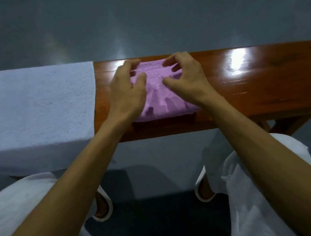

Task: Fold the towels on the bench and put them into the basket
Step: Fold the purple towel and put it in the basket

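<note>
Your left grip (124, 86) and right grip (184, 76) pinch the pink towel (159, 96), nearly folded; left of them, the blue towel (25, 106) lies unfolded; neither basketed yet.

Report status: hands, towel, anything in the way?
Left hand and right hand both curled onto pink towel, folded small on bench. Blue towel spread flat at left, unfolded. Basket not in view; nothing blocking.

Folded towel (159, 94): lying on the bench (257, 80), mid-length.
Spread towel (25, 110): lying left of it, seemingly overhanging the near edge.
</note>
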### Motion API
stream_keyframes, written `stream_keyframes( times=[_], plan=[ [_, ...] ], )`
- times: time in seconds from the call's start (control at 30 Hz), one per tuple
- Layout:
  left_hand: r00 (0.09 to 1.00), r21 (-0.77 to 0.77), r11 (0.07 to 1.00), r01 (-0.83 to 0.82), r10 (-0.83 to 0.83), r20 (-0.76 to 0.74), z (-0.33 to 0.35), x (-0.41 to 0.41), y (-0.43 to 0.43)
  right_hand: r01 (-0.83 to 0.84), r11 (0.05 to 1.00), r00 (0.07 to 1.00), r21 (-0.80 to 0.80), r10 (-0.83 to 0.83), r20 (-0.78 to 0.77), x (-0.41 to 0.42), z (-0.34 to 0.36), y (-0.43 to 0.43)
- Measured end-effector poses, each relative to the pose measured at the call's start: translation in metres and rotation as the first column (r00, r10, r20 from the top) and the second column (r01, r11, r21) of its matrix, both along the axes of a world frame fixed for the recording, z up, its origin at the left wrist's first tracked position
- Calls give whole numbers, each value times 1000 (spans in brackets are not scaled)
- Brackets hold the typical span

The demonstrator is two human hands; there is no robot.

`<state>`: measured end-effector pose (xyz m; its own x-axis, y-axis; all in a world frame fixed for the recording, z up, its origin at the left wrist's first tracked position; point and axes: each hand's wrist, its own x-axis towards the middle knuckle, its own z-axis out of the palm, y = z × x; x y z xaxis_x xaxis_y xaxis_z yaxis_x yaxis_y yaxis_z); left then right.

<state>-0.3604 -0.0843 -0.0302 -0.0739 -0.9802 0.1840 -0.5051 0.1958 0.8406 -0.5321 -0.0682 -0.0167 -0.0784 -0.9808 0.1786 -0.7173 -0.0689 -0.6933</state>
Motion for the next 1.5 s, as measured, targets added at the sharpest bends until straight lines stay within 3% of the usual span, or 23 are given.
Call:
stream_keyframes(
  times=[0.07,0.13,0.23,0.33,0.53,0.87,0.93,1.03,1.13,1.2,1.5],
  plan=[
    [984,-27,989,145,-142,107,-3,-12,1,-39,999,998,-34,37,-60,0,-4,3],
    [928,-45,972,232,-207,310,-14,-15,0,-92,995,982,-32,85,-168,-2,-11,2],
    [727,12,956,292,-230,647,-29,-13,-1,-158,984,919,87,178,-352,-6,-22,2],
    [625,49,964,263,-208,753,-37,-11,-3,-164,973,863,160,220,-455,-12,-37,2],
    [637,86,971,222,-211,742,-40,6,-9,-86,967,839,238,199,-506,-31,-48,-1],
    [645,97,967,236,-230,729,-39,25,-8,-71,959,870,274,194,-454,-39,-44,-2],
    [683,80,966,245,-231,693,-39,30,-2,-75,967,916,242,162,-366,-36,-41,1],
    [777,-63,954,293,-199,598,-32,35,8,-115,989,984,95,127,-124,-36,-34,10],
    [832,-163,911,379,-259,490,-26,36,15,-137,989,990,-59,134,-46,-39,-32,27],
    [845,-125,903,410,-325,425,-29,38,21,-164,985,986,-59,162,-48,-39,-35,37],
    [823,-96,890,445,-364,437,-35,57,35,-283,957,947,57,289,-140,-51,-38,56]
  ],
)
